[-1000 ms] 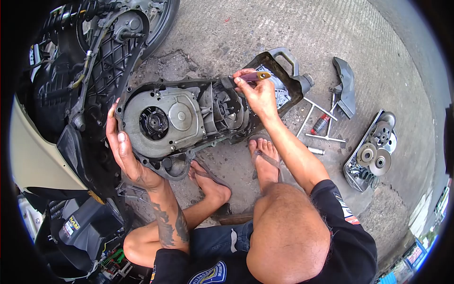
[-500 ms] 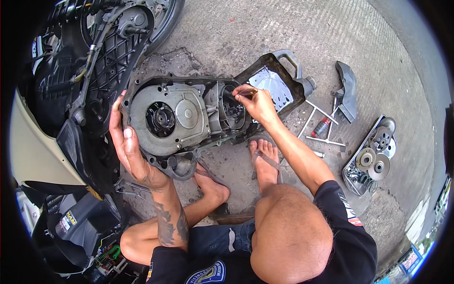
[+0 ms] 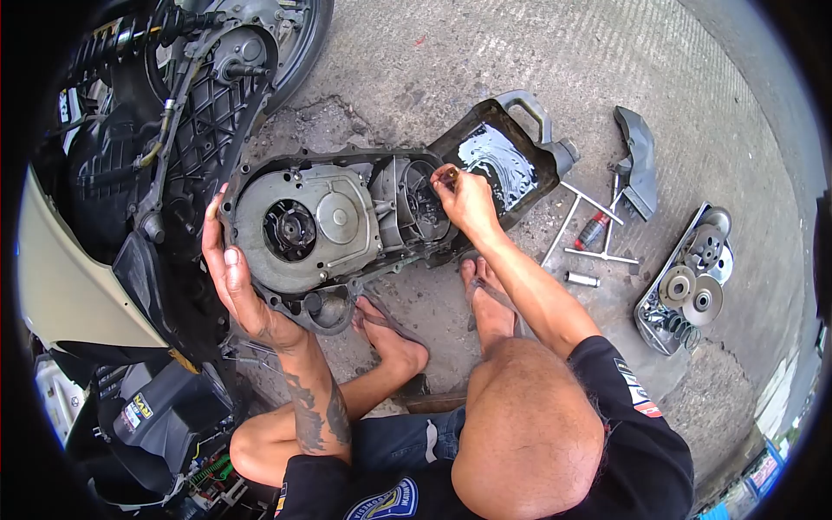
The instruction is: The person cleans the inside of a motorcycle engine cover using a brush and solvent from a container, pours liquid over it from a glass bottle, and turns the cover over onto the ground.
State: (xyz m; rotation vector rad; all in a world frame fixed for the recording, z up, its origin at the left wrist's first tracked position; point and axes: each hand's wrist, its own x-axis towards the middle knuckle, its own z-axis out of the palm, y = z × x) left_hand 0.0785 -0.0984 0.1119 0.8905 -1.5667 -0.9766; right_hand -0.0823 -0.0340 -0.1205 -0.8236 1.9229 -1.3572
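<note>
A large grey engine cover (image 3: 338,217) lies with its open side up, a round hole near its left end. My left hand (image 3: 238,277) grips the cover's left rim, fingers outside and thumb over the near edge. Fingers pinched, my right hand (image 3: 468,199) holds a brush (image 3: 448,178) by its handle over the round recess at the cover's right end; the bristles are mostly hidden. Beyond that hand is a cut-open jerrycan (image 3: 542,165) used as a tray, with shiny liquid (image 3: 498,165) in it.
A partly dismantled scooter (image 3: 95,286) fills the left side, its wheel (image 3: 308,52) at the top. To the right lie T-handle wrenches (image 3: 598,256), a red screwdriver (image 3: 593,230), a socket (image 3: 581,279), a black plastic part (image 3: 639,160) and a metal tray (image 3: 646,316) of parts.
The brush in my right hand has moved from the cover's upper edge down into the right-end recess. The liquid in the jerrycan has shifted. My left hand keeps its grip on the rim.
</note>
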